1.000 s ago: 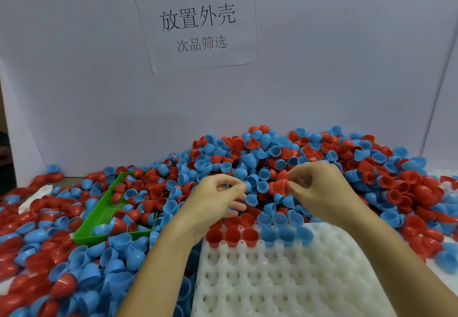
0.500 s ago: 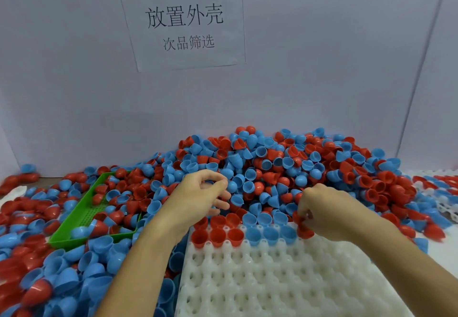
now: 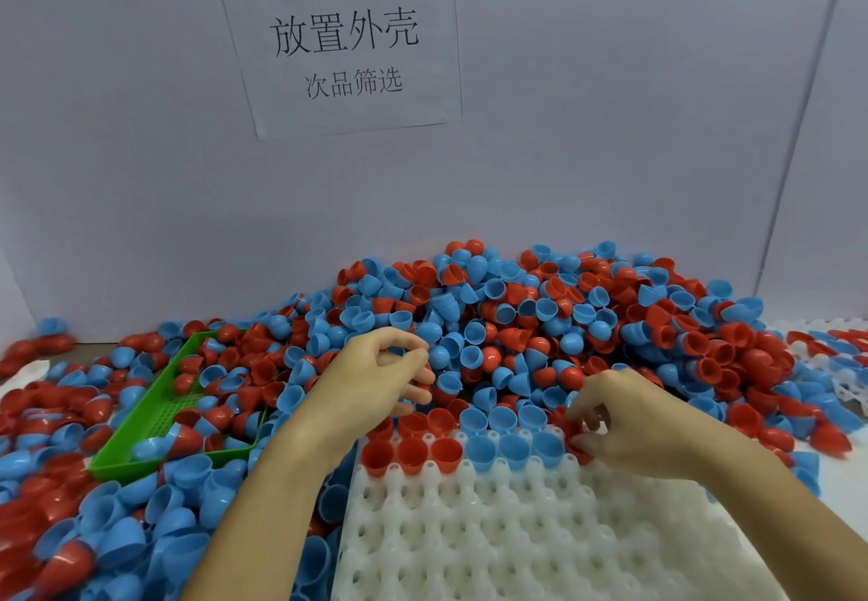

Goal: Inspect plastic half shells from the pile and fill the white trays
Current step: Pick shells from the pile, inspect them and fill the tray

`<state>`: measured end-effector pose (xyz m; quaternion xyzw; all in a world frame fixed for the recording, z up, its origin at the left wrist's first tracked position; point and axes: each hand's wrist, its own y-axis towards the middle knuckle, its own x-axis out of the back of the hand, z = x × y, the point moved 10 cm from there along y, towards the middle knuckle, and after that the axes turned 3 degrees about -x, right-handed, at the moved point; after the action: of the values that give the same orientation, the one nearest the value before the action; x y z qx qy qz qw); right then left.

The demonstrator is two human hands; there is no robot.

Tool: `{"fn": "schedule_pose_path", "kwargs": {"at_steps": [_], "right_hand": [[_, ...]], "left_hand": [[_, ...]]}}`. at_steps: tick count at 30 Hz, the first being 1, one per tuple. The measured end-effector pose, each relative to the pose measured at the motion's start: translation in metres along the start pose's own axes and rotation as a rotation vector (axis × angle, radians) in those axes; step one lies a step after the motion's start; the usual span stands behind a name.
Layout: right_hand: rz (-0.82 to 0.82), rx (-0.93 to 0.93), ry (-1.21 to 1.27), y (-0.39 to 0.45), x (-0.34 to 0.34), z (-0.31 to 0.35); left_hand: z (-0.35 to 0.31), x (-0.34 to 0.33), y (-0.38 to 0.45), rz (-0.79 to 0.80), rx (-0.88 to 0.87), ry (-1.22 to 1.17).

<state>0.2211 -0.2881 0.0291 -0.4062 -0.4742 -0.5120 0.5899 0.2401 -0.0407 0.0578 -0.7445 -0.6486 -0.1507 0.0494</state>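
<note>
Fingers (image 3: pixel 575 424) of the right hand (image 3: pixel 629 426) pinch a red shell (image 3: pixel 575 445) at the white tray (image 3: pixel 540 534) — left hand's (image 3: pixel 375 379) seemingly curl empty.

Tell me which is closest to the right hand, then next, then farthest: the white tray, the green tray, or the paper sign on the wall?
1. White tray: directly under the right hand.
2. Green tray: far left, beyond the left hand, half buried in shells.
3. Paper sign: high on the back wall.
</note>
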Motion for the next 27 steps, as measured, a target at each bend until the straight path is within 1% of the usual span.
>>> {"fn": "schedule_pose_path", "kwargs": {"at_steps": [5,8,11,16,19,24,27], "right_hand": [[-0.125,0.011,0.147,-0.009,0.015,-0.009],[-0.116,0.063,0.198,-0.010,0.010,-0.003],[-0.092,0.086,0.168,-0.008,0.003,0.001],[-0.055,0.080,0.042,-0.004,-0.003,0.002],[-0.059,0.096,0.036,-0.004,-0.006,0.004],[-0.131,0.093,0.173,-0.007,0.001,-0.006],[-0.223,0.073,0.292,-0.010,0.012,-0.020]], "left_hand": [[0.000,0.002,0.000,-0.015,0.008,0.007],[0.000,0.001,-0.001,-0.014,0.011,0.011],[0.001,0.000,-0.001,-0.009,0.011,0.018],[0.001,-0.001,-0.001,-0.006,0.016,0.017],[0.001,-0.002,-0.002,-0.001,0.017,0.020],[0.000,0.000,-0.002,-0.007,0.012,0.027],[-0.001,0.002,-0.002,-0.020,0.014,0.031]]}}
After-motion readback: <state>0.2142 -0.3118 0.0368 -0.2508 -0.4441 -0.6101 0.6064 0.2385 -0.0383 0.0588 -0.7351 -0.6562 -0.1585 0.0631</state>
